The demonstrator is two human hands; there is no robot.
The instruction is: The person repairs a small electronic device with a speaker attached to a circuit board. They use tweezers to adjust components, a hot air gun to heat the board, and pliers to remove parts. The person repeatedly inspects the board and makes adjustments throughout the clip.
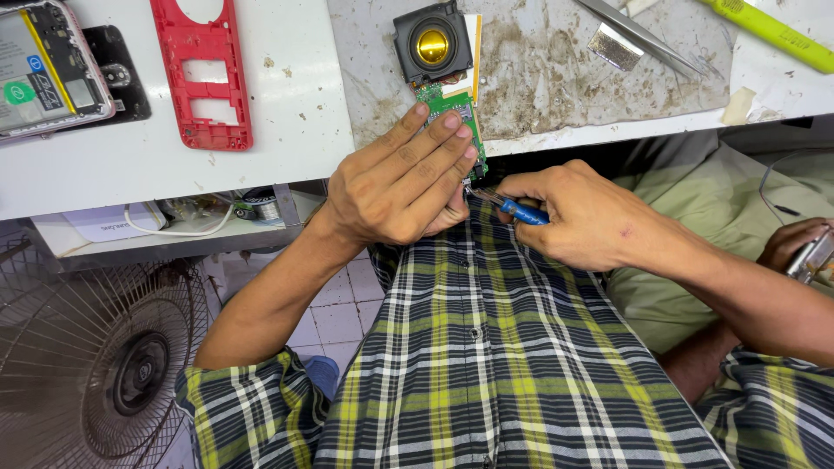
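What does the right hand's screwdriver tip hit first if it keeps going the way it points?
The right hand aims the blue-handled screwdriver up and left. First in line looks like the lower end of the green circuit board, held by the left hand. The left thumb sits close by; depth is unclear.

Green circuit board (459, 122) matt; screwdriver (521, 211) blue plastic handle, metal tip; bench mat (556, 78) rough, stained.
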